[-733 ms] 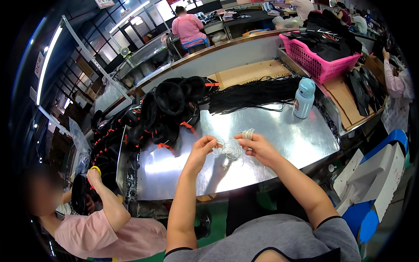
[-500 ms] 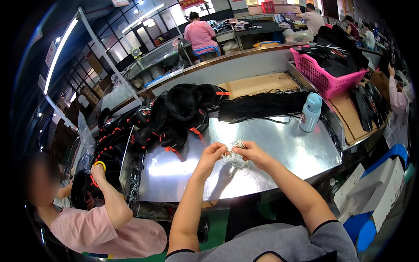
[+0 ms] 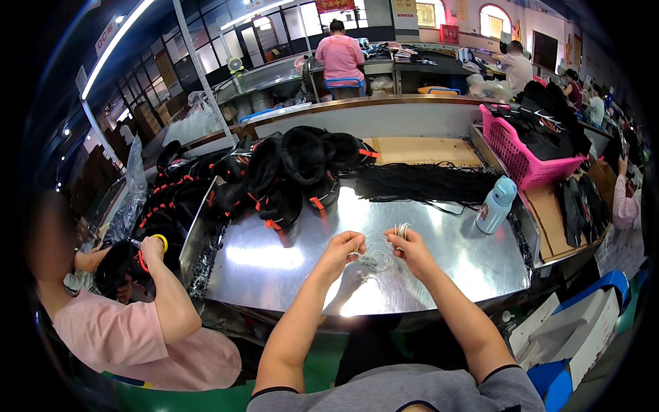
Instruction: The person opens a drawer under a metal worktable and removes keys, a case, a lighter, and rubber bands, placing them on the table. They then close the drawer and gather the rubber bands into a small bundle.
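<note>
My left hand [image 3: 340, 254] is closed in a pinch on a strand of thin white string [image 3: 377, 260]. A loose tangle of that string lies and hangs between my hands, just over the metal tabletop [image 3: 254, 281]. Closed as well, my right hand [image 3: 414, 253] grips a small looped bundle of the string [image 3: 402, 231], whose coils stick up above the fingertips. Both hands are over the middle of the table's near part, a short gap apart.
Black padded pieces with orange tabs [image 3: 302, 161] are heaped at the left. Black cords [image 3: 419, 183] lie behind my hands, with a light-blue bottle [image 3: 495, 207] to their right. A pink basket [image 3: 522, 154] stands far right. A co-worker [image 3: 144, 329] holds scissors [image 3: 142, 258] at my left.
My hands have moved apart, widening the gap with string between them. The head view has shifted slightly. The co-worker's scissors show more clearly now.
</note>
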The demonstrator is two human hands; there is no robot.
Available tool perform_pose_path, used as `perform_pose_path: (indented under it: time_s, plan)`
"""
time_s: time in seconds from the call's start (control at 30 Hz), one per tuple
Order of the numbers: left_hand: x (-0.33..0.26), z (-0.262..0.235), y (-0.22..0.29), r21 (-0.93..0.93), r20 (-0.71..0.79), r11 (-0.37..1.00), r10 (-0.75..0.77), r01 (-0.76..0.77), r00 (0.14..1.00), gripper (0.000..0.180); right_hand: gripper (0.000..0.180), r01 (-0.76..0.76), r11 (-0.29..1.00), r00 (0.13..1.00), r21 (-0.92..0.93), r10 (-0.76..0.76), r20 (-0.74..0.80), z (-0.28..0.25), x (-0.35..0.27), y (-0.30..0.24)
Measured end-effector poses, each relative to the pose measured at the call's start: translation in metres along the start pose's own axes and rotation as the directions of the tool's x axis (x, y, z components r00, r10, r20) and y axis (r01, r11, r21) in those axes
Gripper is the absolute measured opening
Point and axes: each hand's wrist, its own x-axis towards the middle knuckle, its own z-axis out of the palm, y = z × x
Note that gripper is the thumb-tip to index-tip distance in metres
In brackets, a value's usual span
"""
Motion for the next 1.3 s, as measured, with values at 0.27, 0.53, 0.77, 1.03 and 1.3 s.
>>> perform_pose_path:
  time_s: [0.27,0.53,0.77,1.03,1.3]
  plan:
    - [-0.001,0.000,-0.001,-0.019,0.018,1.000,0.019,-0.019,1.000,0.018,0.024,0.242,0.827,0.970,-0.508,-0.222,0.100,0.021,0.003,0.004]
    - [-0.003,-0.012,-0.005,-0.070,-0.109,0.997,0.003,-0.011,0.994,0.016,0.015,-0.080,0.996,0.986,0.037,0.074,0.149,0.023,-0.011,-0.008]
    - [0.003,-0.023,-0.014,0.071,-0.209,0.990,0.135,-0.123,0.969,0.011,0.013,-0.235,0.848,0.963,0.475,0.138,0.232,-0.004,-0.022,-0.014]
    - [0.011,-0.053,-0.031,0.248,-0.338,0.960,0.210,-0.129,0.917,0.015,0.017,-0.178,0.691,0.983,0.700,0.094,0.157,-0.032,-0.044,-0.029]
    - [-0.003,-0.029,-0.042,0.946,-0.193,0.317,0.720,-0.069,0.666,0.015,0.026,-0.099,0.665,0.995,0.741,0.080,0.061,-0.057,-0.067,-0.038]
